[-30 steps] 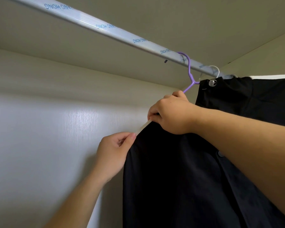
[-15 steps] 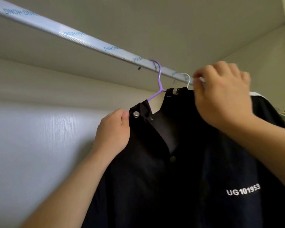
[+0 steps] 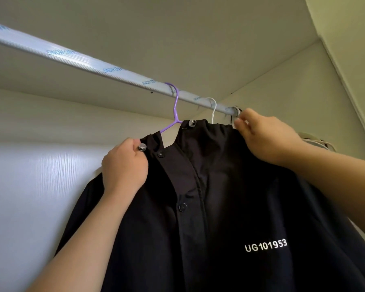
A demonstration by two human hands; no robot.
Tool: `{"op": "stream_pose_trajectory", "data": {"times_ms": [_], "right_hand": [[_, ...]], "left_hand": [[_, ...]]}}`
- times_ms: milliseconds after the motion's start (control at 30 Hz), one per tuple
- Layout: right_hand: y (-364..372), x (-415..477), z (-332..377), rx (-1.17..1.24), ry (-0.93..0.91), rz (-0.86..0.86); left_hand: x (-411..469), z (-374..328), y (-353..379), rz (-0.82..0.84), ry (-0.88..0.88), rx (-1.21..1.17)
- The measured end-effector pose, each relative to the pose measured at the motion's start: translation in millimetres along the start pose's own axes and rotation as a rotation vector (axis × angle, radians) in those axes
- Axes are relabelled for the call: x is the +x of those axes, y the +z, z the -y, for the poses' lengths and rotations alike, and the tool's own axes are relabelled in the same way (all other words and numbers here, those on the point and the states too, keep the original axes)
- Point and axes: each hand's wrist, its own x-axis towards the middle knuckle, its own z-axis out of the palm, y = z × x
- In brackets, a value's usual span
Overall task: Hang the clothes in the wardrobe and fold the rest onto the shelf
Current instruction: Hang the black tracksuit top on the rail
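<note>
left grip point(image 3: 124, 165) clenched on jacket point(image 3: 219, 207) collar | right grip point(image 3: 266, 140) pinching opposite collar | likely squaring jacket on purple hanger point(image 3: 175, 110)

The head camera looks upward from close beneath the rail point(image 3: 82, 59) and black jacket point(image 3: 219, 186).

Arms of purple hanger point(image 3: 175, 106) hidden inside black jacket point(image 3: 219, 197); hem cut off at near edge. Fingertips of right hand point(image 3: 266, 140) blurred; hold unclear.
</note>
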Motion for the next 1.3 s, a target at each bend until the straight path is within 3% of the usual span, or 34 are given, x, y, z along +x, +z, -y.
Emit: {"op": "stream_pose_trajectory", "data": {"times_ms": [133,233,467,667,733,833,933,1100,1300], "right_hand": [[1,-12,-22,0.015,-0.169,-0.073],[5,-14,-26,0.025,-0.174,-0.143],[-7,1,-18,0.322,0.104,0.157],[-10,0,-18,0.497,0.186,0.243],[-9,-2,-15,0.446,0.157,0.204],[-1,-12,-14,0.182,0.022,0.040],[4,-23,-19,0.240,-0.018,-0.077],[-2,-22,-20,0.319,0.071,-0.015],[-2,-17,-21,0.112,0.070,0.037]], "left_hand": [[2,6,3,-0.008,0.043,-0.009],[4,7,5,-0.020,0.063,-0.017],[10,13,6,-0.036,0.108,0.005],[16,21,8,-0.048,0.126,0.005],[17,23,10,-0.056,0.135,0.010],[15,23,14,-0.054,0.148,0.012],[13,24,19,-0.057,0.138,-0.001],[13,22,20,-0.065,0.134,0.004],[12,21,21,-0.071,0.124,-0.007]]}}
